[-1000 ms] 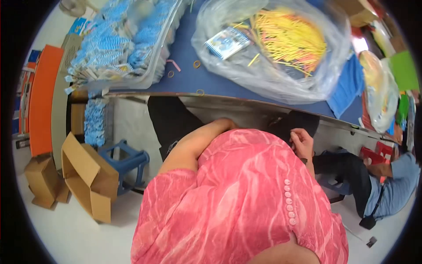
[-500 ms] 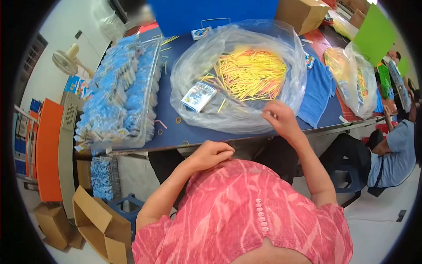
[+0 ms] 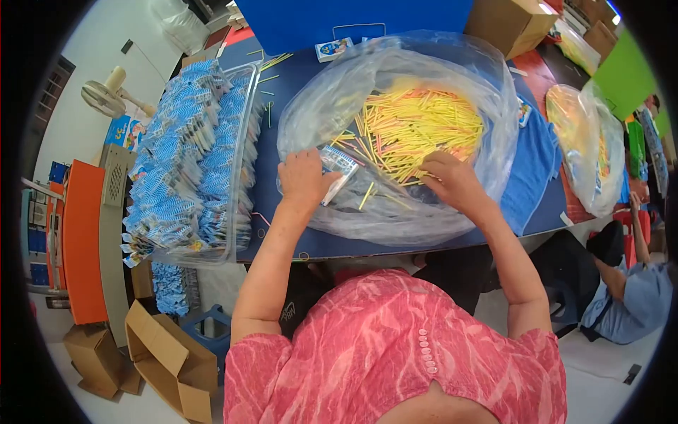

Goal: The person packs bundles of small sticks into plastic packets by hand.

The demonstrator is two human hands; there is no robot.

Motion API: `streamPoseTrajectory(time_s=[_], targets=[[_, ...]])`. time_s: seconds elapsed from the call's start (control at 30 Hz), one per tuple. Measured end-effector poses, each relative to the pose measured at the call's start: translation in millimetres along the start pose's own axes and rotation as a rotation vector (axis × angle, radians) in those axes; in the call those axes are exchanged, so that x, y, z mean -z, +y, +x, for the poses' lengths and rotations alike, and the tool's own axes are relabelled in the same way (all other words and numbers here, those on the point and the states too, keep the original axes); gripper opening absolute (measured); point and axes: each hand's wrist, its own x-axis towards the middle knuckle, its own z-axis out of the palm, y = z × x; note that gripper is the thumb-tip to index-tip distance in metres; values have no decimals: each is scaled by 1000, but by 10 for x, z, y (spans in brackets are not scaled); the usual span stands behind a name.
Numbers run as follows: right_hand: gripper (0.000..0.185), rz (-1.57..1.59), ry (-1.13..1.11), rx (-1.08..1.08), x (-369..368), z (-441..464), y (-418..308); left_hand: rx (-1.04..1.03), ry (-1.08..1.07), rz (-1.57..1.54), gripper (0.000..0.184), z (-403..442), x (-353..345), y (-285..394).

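My left hand reaches over the left rim of the clear plastic bag. Its fingers are apart and the thumb lies against a small blue-and-white packet inside the bag, part of which the hand covers. My right hand is at the near edge of a heap of thin yellow and pink straws. Its fingers are bent together there, and what they pinch, if anything, is hidden. A few loose straws lie on the plastic between the hands.
To the left, a clear tray is packed with blue-and-white sachets. A blue cloth and another filled bag lie to the right. A blue bin and cardboard box stand behind. A seated person is at far right.
My left hand has risen from the table's front edge to the packet in the bag. My right hand has moved from the bag's near rim to the straws. The view has shifted slightly.
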Motion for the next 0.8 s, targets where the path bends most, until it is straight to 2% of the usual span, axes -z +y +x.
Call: streamPoseTrajectory(time_s=[0.1,0.2,0.33,0.37,0.47,0.63,0.73,0.77,0.8], targets=[[18,61,-20,-61,62,-19,-36,99,-130,-145,44,-16,-97,-93],[18,45,4,-47,69,-16,-45,129,43,-383,45,-39,-192,-192],[19,23,76,-14,13,-80,-145,146,187,-381,46,-43,-271,-210],[19,11,89,6,5,-99,-182,138,186,-383,46,-57,-295,-217],[19,-26,97,37,-23,-86,-319,230,188,-656,41,-30,-357,-256],[19,-5,97,50,-142,38,-453,204,190,-486,32,31,-330,-336],[16,-118,90,37,-188,168,-311,43,235,-268,23,31,-334,-408],[15,-172,79,31,-145,194,-224,31,224,-295,23,27,-328,-414],[15,-192,65,12,-63,249,-100,-41,308,-263,24,20,-313,-439]])
